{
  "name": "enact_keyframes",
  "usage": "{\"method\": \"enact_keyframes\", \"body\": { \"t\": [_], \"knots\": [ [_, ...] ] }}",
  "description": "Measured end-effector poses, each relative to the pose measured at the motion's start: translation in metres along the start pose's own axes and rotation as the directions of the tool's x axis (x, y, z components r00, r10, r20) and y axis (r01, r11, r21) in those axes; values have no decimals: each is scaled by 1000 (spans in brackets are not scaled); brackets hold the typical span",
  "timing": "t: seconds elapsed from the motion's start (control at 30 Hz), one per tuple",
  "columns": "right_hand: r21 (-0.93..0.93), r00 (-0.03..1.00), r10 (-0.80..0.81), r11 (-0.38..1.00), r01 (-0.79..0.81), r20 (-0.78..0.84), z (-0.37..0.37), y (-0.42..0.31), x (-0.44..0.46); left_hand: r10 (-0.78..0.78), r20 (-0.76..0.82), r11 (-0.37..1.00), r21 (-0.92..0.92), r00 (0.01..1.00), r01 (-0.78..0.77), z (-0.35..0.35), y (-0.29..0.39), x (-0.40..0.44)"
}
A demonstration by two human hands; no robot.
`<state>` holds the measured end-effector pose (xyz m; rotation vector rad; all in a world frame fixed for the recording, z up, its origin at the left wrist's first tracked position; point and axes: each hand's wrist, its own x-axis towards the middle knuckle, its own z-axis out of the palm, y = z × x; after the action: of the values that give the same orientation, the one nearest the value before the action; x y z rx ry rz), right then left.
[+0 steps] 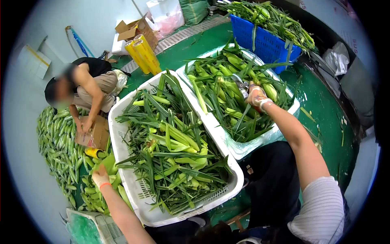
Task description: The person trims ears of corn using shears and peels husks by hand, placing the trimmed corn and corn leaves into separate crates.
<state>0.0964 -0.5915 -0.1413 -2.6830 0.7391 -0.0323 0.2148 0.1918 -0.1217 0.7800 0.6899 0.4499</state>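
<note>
Over the right-hand white crate point(297, 106), lined with clear film and full of green corn ears in husks point(235, 61), my right hand point(256, 96) is closed on a metal hand tool point(242, 86). My left hand point(100, 177) is at the left, beside the other white crate point(239, 179), its fingers at a pale green husked ear point(109, 163) above a pile of ears point(93, 195). That nearer crate holds loose husks and long leaves point(178, 142).
A person point(87, 83) crouches at the upper left by a cardboard box point(94, 132) and wrapped corn point(57, 150). Yellow film rolls point(143, 53) stand behind. A blue crate point(260, 40) of leaves is at the back, a crate with green film point(103, 227) at the lower left.
</note>
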Motion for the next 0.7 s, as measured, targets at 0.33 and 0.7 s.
{"method": "enact_keyframes", "body": {
  "t": [0.33,0.7],
  "knots": [
    [331,597,-788,529,781,-152,-93,-216,-151,-505,752,518,657,425,-548,115,-83,-388],
    [484,745,-667,655,580,11,-56,-262,-246,0,284,898,-421,959,125,49,-5,-262]
  ]
}}
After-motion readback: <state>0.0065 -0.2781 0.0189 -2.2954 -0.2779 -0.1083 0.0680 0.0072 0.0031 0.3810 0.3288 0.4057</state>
